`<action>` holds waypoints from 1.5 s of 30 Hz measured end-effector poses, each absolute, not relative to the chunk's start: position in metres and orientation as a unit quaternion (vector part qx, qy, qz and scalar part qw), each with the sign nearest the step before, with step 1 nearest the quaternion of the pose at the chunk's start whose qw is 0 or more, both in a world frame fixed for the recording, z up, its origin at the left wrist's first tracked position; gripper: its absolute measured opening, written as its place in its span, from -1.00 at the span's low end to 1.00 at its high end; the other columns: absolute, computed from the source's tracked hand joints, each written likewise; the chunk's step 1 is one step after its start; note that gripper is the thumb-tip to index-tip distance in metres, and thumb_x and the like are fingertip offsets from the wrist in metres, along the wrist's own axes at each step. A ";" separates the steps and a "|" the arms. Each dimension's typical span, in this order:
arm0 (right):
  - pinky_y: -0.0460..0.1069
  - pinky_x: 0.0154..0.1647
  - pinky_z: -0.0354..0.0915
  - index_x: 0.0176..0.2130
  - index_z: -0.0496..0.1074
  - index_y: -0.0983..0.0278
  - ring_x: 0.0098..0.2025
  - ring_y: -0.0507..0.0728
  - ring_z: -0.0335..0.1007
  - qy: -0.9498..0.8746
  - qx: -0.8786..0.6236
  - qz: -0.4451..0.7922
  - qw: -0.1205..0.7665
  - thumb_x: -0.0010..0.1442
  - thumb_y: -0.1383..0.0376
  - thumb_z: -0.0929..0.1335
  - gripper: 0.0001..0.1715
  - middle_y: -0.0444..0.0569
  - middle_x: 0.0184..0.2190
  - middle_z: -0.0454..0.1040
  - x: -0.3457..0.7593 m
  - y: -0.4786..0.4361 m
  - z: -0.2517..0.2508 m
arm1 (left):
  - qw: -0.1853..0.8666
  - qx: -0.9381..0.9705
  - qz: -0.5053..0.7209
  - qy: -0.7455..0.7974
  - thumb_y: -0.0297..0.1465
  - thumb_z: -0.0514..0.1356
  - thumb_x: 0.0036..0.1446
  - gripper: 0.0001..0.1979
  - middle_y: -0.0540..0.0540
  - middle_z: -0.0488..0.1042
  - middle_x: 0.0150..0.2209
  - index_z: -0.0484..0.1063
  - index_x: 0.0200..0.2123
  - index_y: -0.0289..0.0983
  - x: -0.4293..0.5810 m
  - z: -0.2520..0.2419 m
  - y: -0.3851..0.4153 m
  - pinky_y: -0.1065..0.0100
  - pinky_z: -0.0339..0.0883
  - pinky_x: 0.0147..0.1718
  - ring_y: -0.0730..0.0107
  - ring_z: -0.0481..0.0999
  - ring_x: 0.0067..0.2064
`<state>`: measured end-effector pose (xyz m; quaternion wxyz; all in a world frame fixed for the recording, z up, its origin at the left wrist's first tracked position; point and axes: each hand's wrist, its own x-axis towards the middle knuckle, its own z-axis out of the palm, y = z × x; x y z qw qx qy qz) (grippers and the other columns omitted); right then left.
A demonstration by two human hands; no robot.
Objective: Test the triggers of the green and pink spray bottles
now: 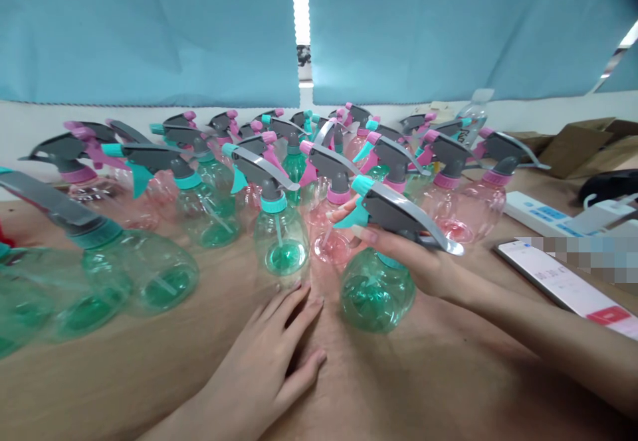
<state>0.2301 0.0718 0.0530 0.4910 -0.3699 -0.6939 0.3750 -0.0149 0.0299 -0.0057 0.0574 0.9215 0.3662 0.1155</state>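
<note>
And here's the right hand (411, 254), wrapped around the neck of a green spray bottle (376, 298), just beneath its grey-and-turquoise head! The bottle sits directly below that grip, tipped a little; whether its base touches the table (423, 394), I can't quite tell from this angle. Over to the left hand (274, 351): nothing in it, palm down, fingers loosely spread, resting on the tabletop just beside the held bottle. Right ahead of its fingertips stands another green bottle (282, 245), and close behind the right hand's fingers there's a pink bottle (331, 252). Out to the left of the left hand, more green bottles (164, 281) bunch together, while a crowd of pink and green sprayers fills the space beyond both hands. To the right of the right hand: a phone (553, 275), lit up, with a white power strip (538, 214) just past it and a cardboard box (581, 145) farther back.
</note>
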 end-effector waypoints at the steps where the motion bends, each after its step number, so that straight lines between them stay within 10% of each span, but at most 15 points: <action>1: 0.04 -0.33 0.28 -0.18 0.39 0.14 -0.31 0.13 0.38 -0.693 -0.367 0.379 0.491 0.18 0.20 0.34 -0.83 -0.12 -0.42 0.42 0.230 0.072 0.053 | 0.057 0.922 0.114 0.367 -0.21 0.06 0.31 -0.51 -0.19 0.18 0.27 0.14 0.26 -0.19 -0.015 -0.005 0.030 -0.03 0.21 0.10 -0.01 0.19 0.24; 26: -0.01 -0.34 0.23 -0.10 0.34 0.16 -0.35 0.06 0.36 -0.702 -0.353 0.399 0.474 0.23 0.11 0.30 -0.73 -0.14 -0.35 0.42 0.228 0.071 0.056 | 0.044 0.926 0.112 0.358 -0.22 0.07 0.31 -0.51 -0.18 0.20 0.26 0.16 0.25 -0.22 -0.014 -0.004 0.031 -0.02 0.22 0.10 0.00 0.19 0.24; 45: -0.05 -0.45 0.03 -0.45 0.13 0.23 -0.47 -0.03 0.03 -0.743 -0.327 0.329 0.483 0.27 0.24 0.28 -0.71 -0.23 -0.51 0.08 0.227 0.069 0.066 | 0.029 0.928 0.108 0.355 -0.22 0.05 0.31 -0.51 -0.17 0.22 0.25 0.16 0.25 -0.24 -0.015 -0.006 0.032 -0.03 0.24 0.09 0.01 0.20 0.24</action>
